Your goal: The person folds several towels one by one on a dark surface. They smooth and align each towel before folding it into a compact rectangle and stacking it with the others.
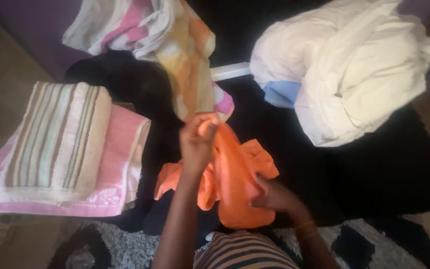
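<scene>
In the head view, at the lower middle of the frame, the left hand (pixel 196 142) is clenched around the upper corner of an orange cloth (pixel 237 184), and the right hand (pixel 273 195) grasps the same cloth lower down, with its fingers pressed into the fabric. At the left lies a folded striped towel (pixel 58 139) on top of a folded pink towel (pixel 120 164). A crumpled pastel towel (pixel 175 45) lies at the upper middle, a white bundle (pixel 354 65) with a small blue patch at the upper right, and no label is visible.
</scene>
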